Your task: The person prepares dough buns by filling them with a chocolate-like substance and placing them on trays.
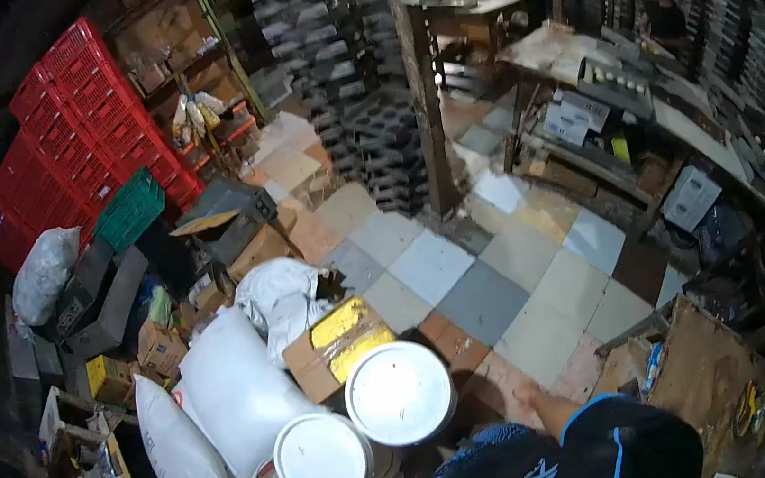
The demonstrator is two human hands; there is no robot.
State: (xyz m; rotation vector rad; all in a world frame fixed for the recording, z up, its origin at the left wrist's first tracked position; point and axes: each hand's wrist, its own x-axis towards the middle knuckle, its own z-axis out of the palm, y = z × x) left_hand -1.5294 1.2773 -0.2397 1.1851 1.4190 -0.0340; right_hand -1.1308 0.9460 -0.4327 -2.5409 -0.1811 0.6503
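At the bottom, dark clothing (pixel 526 474) with blue edging and a light logo fills part of the view. From its blue hem comes a bare limb that looks like my right forearm and hand (pixel 535 404), over the tiled floor; its fingers are too small and blurred to read. Nearest to it on the left stand two white lidded buckets, the larger bucket (pixel 399 393) slightly behind the smaller bucket (pixel 323 458). A carton with yellow tape (pixel 339 343) lies just beyond them. My left hand is out of view.
Full white sacks (pixel 241 390) lean beside the buckets. Red crates (pixel 87 127) are stacked at the left, near a green crate (pixel 129 211). A wooden post (pixel 427 109) rises from the tiled floor (pixel 481 299). Two people are by worktables (pixel 560 47) at the back. Cardboard (pixel 712 370) stands right.
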